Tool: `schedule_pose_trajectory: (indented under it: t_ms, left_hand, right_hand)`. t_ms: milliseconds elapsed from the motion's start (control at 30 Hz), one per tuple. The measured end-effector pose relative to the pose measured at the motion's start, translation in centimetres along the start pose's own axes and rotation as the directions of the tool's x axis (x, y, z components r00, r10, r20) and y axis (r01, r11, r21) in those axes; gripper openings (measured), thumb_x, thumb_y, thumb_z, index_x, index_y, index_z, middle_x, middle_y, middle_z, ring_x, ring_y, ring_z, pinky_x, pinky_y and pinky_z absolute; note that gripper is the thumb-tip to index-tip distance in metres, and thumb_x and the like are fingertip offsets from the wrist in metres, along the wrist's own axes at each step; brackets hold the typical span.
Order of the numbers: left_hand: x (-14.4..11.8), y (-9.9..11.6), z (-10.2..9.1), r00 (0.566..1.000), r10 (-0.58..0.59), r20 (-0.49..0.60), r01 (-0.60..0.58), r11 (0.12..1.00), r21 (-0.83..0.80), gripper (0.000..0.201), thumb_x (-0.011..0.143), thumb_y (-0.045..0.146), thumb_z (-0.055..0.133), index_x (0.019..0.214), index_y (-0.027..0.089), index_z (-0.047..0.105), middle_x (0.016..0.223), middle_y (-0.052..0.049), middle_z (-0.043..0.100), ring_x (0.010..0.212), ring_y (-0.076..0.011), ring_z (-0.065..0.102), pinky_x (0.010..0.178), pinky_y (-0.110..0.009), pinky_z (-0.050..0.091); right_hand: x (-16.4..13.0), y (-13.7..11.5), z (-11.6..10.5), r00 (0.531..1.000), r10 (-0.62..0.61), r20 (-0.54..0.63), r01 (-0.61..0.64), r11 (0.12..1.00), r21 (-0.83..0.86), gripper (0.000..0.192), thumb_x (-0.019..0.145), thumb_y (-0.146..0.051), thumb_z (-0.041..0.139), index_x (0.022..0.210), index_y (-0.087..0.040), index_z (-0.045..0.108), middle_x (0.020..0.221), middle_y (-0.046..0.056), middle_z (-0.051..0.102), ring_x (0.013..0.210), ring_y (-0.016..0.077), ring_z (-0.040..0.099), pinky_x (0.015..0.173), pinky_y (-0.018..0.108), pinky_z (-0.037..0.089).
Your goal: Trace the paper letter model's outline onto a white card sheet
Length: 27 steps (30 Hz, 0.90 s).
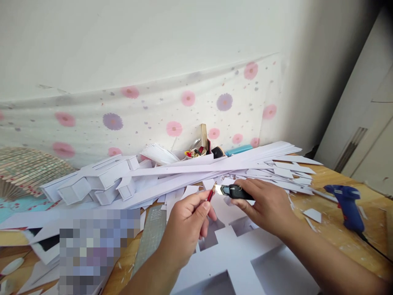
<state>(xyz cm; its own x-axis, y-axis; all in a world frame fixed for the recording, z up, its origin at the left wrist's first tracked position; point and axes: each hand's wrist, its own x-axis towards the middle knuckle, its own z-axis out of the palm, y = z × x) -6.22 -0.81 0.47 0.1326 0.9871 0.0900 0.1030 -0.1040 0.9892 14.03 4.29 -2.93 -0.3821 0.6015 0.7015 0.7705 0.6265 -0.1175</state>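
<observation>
A red pencil [211, 194] was pinched in the left hand [187, 227], fingers closed round it, with the tip pointing up and away. A black utility knife [235, 191] was gripped in the right hand [266, 205], fingers wrapped over the handle, and its short blade was held right against the pencil tip, so the 2 were touching or as good as. Under both hands a white foam board [245, 262] with square cutouts was laid flat on the bench [334, 229]. Just left of the left hand a green ruler [152, 237] was spotted lying on the bench. Beyond the hands, long white strips [190, 172] and small offcuts were piled up. Well off to the right of the right hand, a blue glue gun [346, 205] was parked on the wood.
</observation>
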Motion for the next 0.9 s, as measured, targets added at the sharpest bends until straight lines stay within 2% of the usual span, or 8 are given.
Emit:
schedule_pose_trajectory:
  t_ms: [100, 200, 267, 333, 400, 467, 567, 900]
  left_hand:
    - [0.0, -0.1, 0.1, 1.000, -0.023, 0.001, 0.023, 0.999, -0.023, 0.024, 0.086, 0.034, 0.052, 0.095, 0.014, 0.062, 0.070, 0.001, 0.058, 0.041, -0.0022, 0.036, 0.040, -0.017, 0.026]
    - [-0.1, -0.1, 0.3, 0.999, -0.050, -0.002, 0.049, 0.998, -0.024, 0.033, 0.085, 0.032, 0.053, 0.110, 0.012, 0.060, 0.068, 0.001, 0.059, 0.041, -0.0031, 0.038, 0.041, -0.018, 0.029]
    - [-0.2, -0.1, 0.4, 0.998, -0.061, -0.010, 0.060, 0.998, -0.034, 0.036, 0.084, 0.032, 0.054, 0.113, 0.012, 0.058, 0.068, 0.001, 0.059, 0.041, -0.0032, 0.039, 0.040, -0.018, 0.029]
    - [-0.1, -0.1, 0.3, 0.998, -0.064, -0.010, 0.063, 0.997, -0.051, 0.036, 0.084, 0.032, 0.055, 0.114, 0.012, 0.058, 0.070, 0.001, 0.060, 0.041, -0.0034, 0.041, 0.040, -0.017, 0.030]
    - [0.0, -0.2, 0.1, 0.998, -0.063, -0.011, 0.063, 0.996, -0.069, 0.037, 0.083, 0.033, 0.057, 0.114, 0.013, 0.058, 0.072, 0.000, 0.061, 0.042, -0.0042, 0.045, 0.040, -0.017, 0.032]
    - [0.0, -0.3, 0.0, 0.998, -0.060, -0.019, 0.059, 0.995, -0.085, 0.039, 0.083, 0.035, 0.059, 0.114, 0.013, 0.057, 0.072, 0.000, 0.061, 0.043, -0.0055, 0.048, 0.040, -0.018, 0.035]
    - [-0.1, -0.3, -0.1, 0.998, -0.050, -0.032, 0.046, 0.994, -0.101, 0.037, 0.083, 0.035, 0.059, 0.113, 0.013, 0.058, 0.072, 0.000, 0.062, 0.043, -0.0061, 0.051, 0.040, -0.017, 0.036]
    - [-0.1, 0.3, -0.2, 1.000, -0.014, -0.019, 0.013, 0.999, -0.050, 0.026, 0.084, 0.035, 0.057, 0.099, 0.014, 0.062, 0.070, 0.000, 0.061, 0.040, -0.0030, 0.044, 0.039, -0.016, 0.029]
  right_hand:
    - [0.7, 2.2, -0.2, 0.971, 0.234, 0.039, -0.231, 0.970, -0.071, 0.042, 0.089, -0.057, 0.043, 0.102, -0.024, 0.064, 0.082, 0.006, 0.070, 0.068, 0.0214, 0.062, 0.053, 0.027, 0.035]
    - [1.3, 5.3, -1.4, 0.801, 0.598, 0.002, -0.586, 0.786, -0.199, 0.049, 0.088, -0.062, 0.036, 0.100, -0.024, 0.066, 0.065, 0.005, 0.067, 0.054, 0.0241, 0.058, 0.045, 0.027, 0.029]
    - [1.4, 6.1, -2.0, 0.768, 0.639, -0.048, -0.633, 0.745, -0.209, 0.052, 0.087, -0.063, 0.035, 0.102, -0.023, 0.065, 0.064, 0.006, 0.066, 0.055, 0.0250, 0.058, 0.045, 0.027, 0.030]
    - [1.1, 5.3, -2.0, 0.831, 0.555, -0.032, -0.552, 0.819, -0.154, 0.049, 0.087, -0.062, 0.037, 0.105, -0.025, 0.064, 0.069, 0.005, 0.068, 0.060, 0.0247, 0.060, 0.048, 0.028, 0.033]
    - [0.6, 3.2, -1.6, 0.933, 0.357, 0.040, -0.355, 0.934, -0.044, 0.045, 0.088, -0.060, 0.040, 0.105, -0.026, 0.063, 0.078, 0.004, 0.070, 0.067, 0.0229, 0.063, 0.053, 0.028, 0.037]
    - [0.2, 0.9, -1.1, 0.984, 0.142, 0.111, -0.152, 0.985, 0.087, 0.043, 0.090, -0.058, 0.040, 0.103, -0.025, 0.063, 0.084, 0.004, 0.070, 0.071, 0.0199, 0.062, 0.058, 0.028, 0.038]
    - [-0.1, -1.0, -0.7, 0.984, 0.018, 0.178, -0.054, 0.978, 0.200, 0.043, 0.092, -0.058, 0.038, 0.100, -0.023, 0.062, 0.077, 0.003, 0.066, 0.067, 0.0170, 0.058, 0.058, 0.027, 0.037]
    - [-0.3, -1.0, -0.9, 0.988, 0.003, 0.153, -0.032, 0.981, 0.193, 0.042, 0.091, -0.058, 0.040, 0.097, -0.022, 0.061, 0.073, 0.002, 0.061, 0.065, 0.0171, 0.054, 0.058, 0.028, 0.032]
